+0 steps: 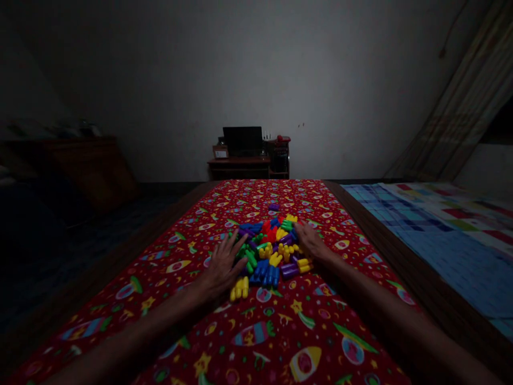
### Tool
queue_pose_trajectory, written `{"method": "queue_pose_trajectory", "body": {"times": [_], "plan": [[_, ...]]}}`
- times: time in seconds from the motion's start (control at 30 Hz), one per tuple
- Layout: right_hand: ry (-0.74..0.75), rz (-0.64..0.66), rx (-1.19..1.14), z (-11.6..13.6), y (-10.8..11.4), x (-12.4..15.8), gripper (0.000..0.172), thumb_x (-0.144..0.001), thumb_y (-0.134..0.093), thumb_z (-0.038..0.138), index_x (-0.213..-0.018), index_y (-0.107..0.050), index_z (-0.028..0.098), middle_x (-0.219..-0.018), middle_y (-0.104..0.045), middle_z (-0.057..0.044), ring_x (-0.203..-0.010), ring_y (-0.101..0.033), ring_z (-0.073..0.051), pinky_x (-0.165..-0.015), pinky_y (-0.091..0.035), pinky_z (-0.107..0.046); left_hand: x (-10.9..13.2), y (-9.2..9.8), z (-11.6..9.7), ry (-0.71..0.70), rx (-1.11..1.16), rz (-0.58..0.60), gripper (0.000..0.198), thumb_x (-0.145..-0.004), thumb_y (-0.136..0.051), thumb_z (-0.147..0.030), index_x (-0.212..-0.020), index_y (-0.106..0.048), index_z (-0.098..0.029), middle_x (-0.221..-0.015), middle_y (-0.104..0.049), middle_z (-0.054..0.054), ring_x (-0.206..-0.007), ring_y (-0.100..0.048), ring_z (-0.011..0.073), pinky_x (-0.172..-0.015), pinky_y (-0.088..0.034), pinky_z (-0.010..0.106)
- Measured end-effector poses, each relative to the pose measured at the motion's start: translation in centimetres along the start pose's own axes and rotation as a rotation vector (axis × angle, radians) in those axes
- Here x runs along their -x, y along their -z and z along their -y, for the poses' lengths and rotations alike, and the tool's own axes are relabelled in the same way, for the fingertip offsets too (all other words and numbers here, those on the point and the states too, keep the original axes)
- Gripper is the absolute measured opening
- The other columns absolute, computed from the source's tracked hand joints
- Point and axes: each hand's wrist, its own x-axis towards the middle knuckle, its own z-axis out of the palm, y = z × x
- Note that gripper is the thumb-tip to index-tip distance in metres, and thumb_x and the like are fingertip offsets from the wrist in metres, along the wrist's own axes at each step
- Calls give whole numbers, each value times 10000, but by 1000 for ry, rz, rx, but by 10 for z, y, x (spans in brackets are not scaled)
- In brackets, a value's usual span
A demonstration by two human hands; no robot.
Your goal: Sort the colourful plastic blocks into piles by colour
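A heap of glossy plastic toy pieces in blue, green, yellow, red and purple lies on a red patterned cloth [256, 331]. My left hand [222, 263] rests against the heap's left side, fingers spread around green pieces [250, 261]. On the opposite side, my right hand [310, 241] is stretched flat along the heap's edge, beside a green piece [287, 225]. Blue pieces [270, 274] and a purple piece [290, 270] sit at the near side. A yellow piece [239, 289] lies just below my left hand, and a lone purple piece [273, 207] lies beyond the heap.
Dark brown edges flank the cloth. Against the far wall stands a desk [238, 167] with a black monitor [242, 140]. A wooden cabinet [86, 171] is at left. To the right are a checked blue sheet [433, 262] and a hanging curtain [452, 112].
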Motion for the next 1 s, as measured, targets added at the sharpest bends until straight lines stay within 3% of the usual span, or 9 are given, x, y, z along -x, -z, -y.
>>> {"method": "queue_pose_trajectory", "body": {"times": [0.17, 0.27, 0.37, 0.47, 0.6, 0.7, 0.77, 0.87, 1.0], "plan": [[51, -23, -185, 35, -3, -36, 616, -970, -203, 583, -1257, -609, 219, -1258, -630, -76, -1189, -555, -211, -1034, -415, -362, -10, -18, 6, 87, 184, -103, 615, -962, -294, -519, -1512, -258, -247, -1605, -182, 95, -1478, -125, 294, -1173, -174, 558], [-39, -34, -185, 24, 5, -84, 655, -966, -180, 598, -1226, -629, 198, -1237, -649, -83, -1212, -549, -232, -1046, -401, -386, -32, -18, 10, 159, 240, -167, 627, -956, -280, -519, -1493, -300, -196, -1586, -241, 110, -1475, -150, 280, -1189, -159, 531], [-112, 100, -138, 7, -1, -136, 645, -964, -218, 601, -1165, -659, 176, -1233, -653, -102, -1237, -534, -253, -1061, -381, -409, -47, -16, 16, 201, 343, -156, 594, -958, -265, -505, -1463, -359, -206, -1505, -410, 102, -1447, -259, 254, -1187, -214, 500], [-147, 244, -122, 1, -21, -163, 597, -942, -329, 615, -1049, -704, 163, -1168, -687, -115, -1173, -580, -269, -1038, -408, -420, -48, -13, 21, 245, 518, -144, 585, -965, -248, -504, -1463, -362, -221, -1451, -488, 93, -1407, -349, 239, -1173, -264, 474], [-95, 435, -245, 13, -38, -152, 625, -908, -361, 665, -962, -743, 173, -1059, -731, -74, -1020, -659, -243, -952, -490, -378, -43, -9, 22, 285, 650, -161, 602, -959, -243, -518, -1478, -331, -226, -1457, -483, 86, -1367, -415, 240, -1155, -300, 456], [46, 594, -435, 27, -25, -125, 675, -886, -322, 717, -1058, -735, 211, -1133, -713, -34, -1092, -631, -214, -1019, -449, -365, -44, -9, 21, 268, 618, -131, 618, -937, -273, -523, -1472, -340, -222, -1455, -487, 78, -1372, -407, 244, -1161, -289, 454], [95, 630, -503, 36, -9, -108, 687, -878, -306, 732, -1089, -726, 230, -1158, -703, -25, -1144, -602, -207, -1053, -420, -381, -46, -9, 20, 246, 582, -119, 625, -925, -281, -521, -1457, -366, -205, -1449, -491, 89, -1370, -408, 255, -1158, -290, 464], [80, 576, -511, 43, 14, -88, 684, -878, -315, 729, -1096, -721, 223, -1151, -701, -47, -1145, -598, -223, -1026, -435, -401, -49, -10, 18, 178, 547, -69, 631, -912, -305, -515, -1436, -396, -174, -1423, -515, 116, -1337, -449, 272, -1135, -324, 479], [-41, 267, -320, 28, 37, -63, 720, -858, -314, 749, -946, -733, 170, -920, -724, -68, -952, -647, -257, -864, -504, -381, -50, -10, 15, 130, 532, -3, 653, -917, -293, -503, -1456, -346, -139, -1414, -518, 139, -1308, -481, 264, -1120, -345, 470]]}}
